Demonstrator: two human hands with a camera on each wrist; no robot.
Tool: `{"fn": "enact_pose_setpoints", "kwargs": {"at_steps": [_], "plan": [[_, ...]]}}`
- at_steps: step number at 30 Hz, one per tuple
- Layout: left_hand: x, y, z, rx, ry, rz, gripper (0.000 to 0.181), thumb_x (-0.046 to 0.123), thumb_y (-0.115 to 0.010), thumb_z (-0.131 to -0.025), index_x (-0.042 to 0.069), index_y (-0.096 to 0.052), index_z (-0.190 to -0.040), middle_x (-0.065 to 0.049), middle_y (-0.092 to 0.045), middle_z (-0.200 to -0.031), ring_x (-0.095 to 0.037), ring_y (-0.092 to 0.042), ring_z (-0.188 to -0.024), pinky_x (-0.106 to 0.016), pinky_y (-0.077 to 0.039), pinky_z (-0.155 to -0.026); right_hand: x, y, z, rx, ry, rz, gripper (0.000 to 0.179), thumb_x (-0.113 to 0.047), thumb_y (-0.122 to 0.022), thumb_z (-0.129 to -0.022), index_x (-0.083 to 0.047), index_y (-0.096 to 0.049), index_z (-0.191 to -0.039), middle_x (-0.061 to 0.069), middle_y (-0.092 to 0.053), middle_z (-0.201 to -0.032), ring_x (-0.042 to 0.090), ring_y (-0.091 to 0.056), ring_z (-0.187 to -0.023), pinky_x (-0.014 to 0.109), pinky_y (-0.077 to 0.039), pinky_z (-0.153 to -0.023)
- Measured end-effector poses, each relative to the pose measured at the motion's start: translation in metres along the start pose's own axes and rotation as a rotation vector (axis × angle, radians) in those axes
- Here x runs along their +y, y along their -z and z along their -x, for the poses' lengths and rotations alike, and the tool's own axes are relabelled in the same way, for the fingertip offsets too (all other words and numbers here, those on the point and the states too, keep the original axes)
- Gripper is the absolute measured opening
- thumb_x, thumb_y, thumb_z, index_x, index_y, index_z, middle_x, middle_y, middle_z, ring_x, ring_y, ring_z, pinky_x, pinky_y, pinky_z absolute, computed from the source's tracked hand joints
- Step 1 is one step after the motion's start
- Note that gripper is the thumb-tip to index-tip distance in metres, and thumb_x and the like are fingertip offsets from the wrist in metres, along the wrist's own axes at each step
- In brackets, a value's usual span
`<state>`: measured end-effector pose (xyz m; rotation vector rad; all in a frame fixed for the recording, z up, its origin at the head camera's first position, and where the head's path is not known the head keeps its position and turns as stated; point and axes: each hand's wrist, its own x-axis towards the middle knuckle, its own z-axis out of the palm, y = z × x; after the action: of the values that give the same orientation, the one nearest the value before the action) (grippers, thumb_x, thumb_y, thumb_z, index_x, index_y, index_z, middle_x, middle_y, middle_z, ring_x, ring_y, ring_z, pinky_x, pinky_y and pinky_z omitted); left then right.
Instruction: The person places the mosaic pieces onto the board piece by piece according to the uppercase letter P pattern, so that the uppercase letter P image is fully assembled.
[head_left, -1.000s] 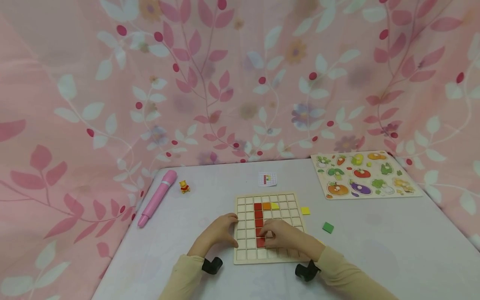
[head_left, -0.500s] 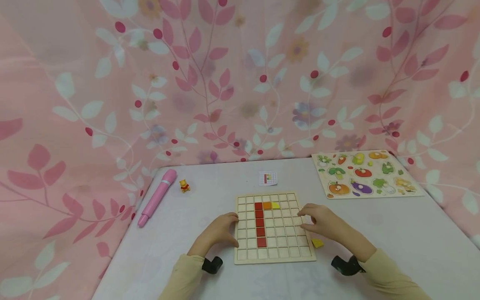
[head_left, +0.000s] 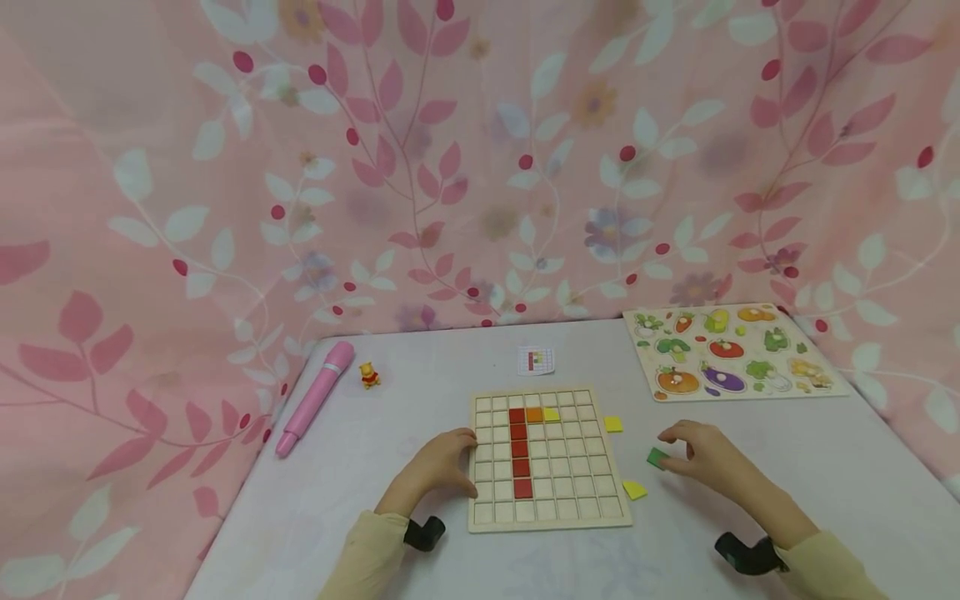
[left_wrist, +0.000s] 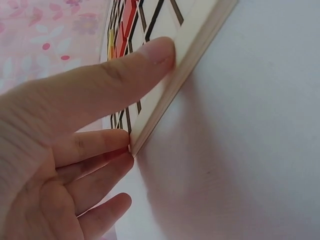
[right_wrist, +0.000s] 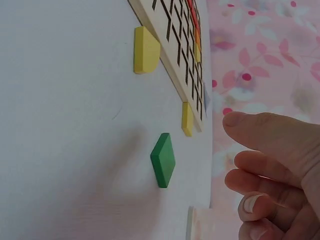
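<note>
A wooden grid board (head_left: 495,467) lies on the white table, with a column of red tiles (head_left: 520,448), an orange tile (head_left: 534,415) and a yellow tile (head_left: 551,414) set in it. At its left edge, my left hand (head_left: 438,462) rests its thumb on the rim, with fingertips touching the side (left_wrist: 80,140). My right hand (head_left: 708,454) hovers beside a green tile (head_left: 656,457), thumb and fingers parted. In the right wrist view a gap shows between that hand (right_wrist: 275,170) and the green tile (right_wrist: 163,161).
By the board's right edge lie a yellow square tile (head_left: 613,425) and a yellow round-edged piece (head_left: 634,490). A pattern card (head_left: 536,361) sits behind the board. Farther off are a vegetable puzzle (head_left: 735,354), a pink pen-like stick (head_left: 315,400) and a small bear figure (head_left: 369,375).
My right hand has left the red column, passed over the board's right edge and moved right to the green tile. My left hand has stayed at the board's left edge.
</note>
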<state>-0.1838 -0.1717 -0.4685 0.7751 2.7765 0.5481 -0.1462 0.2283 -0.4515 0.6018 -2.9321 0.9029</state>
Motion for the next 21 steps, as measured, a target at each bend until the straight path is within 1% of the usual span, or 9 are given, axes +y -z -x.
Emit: {"fn": "enact_pose_setpoints", "kwargs": {"at_steps": [3,7,12,16,21], "plan": [[-0.002,-0.003,-0.001,-0.007,0.014,-0.019,0.072,0.028,-0.086,-0.053,-0.002,-0.058,-0.112,-0.010,-0.051,-0.121,-0.026,-0.046,-0.112,-0.035,-0.037,-0.094,0.005,-0.003,0.003,-0.012,-0.022,-0.015,0.029,-0.013,-0.075,-0.070,0.001,-0.065,-0.093,0.003,-0.060,-0.084,0.009,-0.040,-0.059,0.021,-0.038,-0.046],[-0.003,-0.004,-0.001,-0.006,0.014,-0.034,0.073,0.030,-0.086,-0.053,-0.001,-0.058,-0.112,-0.010,-0.051,-0.121,-0.025,-0.046,-0.112,-0.034,-0.037,-0.094,0.012,-0.008,0.005,-0.008,-0.031,-0.022,0.029,-0.012,-0.075,-0.069,0.001,-0.065,-0.093,0.003,-0.060,-0.085,0.009,-0.041,-0.059,0.021,-0.039,-0.047],[-0.002,-0.004,-0.001,-0.010,0.016,-0.036,0.073,0.031,-0.086,-0.053,-0.001,-0.058,-0.112,-0.009,-0.051,-0.121,-0.025,-0.046,-0.112,-0.034,-0.037,-0.094,0.021,-0.015,0.006,-0.016,-0.054,-0.006,0.030,-0.013,-0.075,-0.069,0.000,-0.065,-0.093,0.004,-0.059,-0.085,0.010,-0.042,-0.059,0.020,-0.041,-0.047],[-0.002,-0.005,-0.001,-0.011,0.019,-0.032,0.072,0.030,-0.086,-0.053,-0.001,-0.058,-0.112,-0.009,-0.051,-0.122,-0.025,-0.046,-0.112,-0.034,-0.037,-0.094,0.023,-0.017,0.007,-0.036,-0.085,0.008,0.032,-0.014,-0.077,-0.068,0.000,-0.064,-0.093,0.003,-0.058,-0.084,0.011,-0.043,-0.060,0.021,-0.042,-0.049],[-0.002,-0.003,-0.001,-0.002,0.016,-0.030,0.072,0.029,-0.086,-0.052,-0.001,-0.058,-0.112,-0.009,-0.051,-0.121,-0.025,-0.047,-0.112,-0.034,-0.037,-0.094,0.021,-0.017,0.006,-0.063,-0.131,-0.002,0.031,-0.013,-0.077,-0.068,0.000,-0.064,-0.092,0.001,-0.056,-0.082,0.014,-0.045,-0.064,0.024,-0.043,-0.053]]}}
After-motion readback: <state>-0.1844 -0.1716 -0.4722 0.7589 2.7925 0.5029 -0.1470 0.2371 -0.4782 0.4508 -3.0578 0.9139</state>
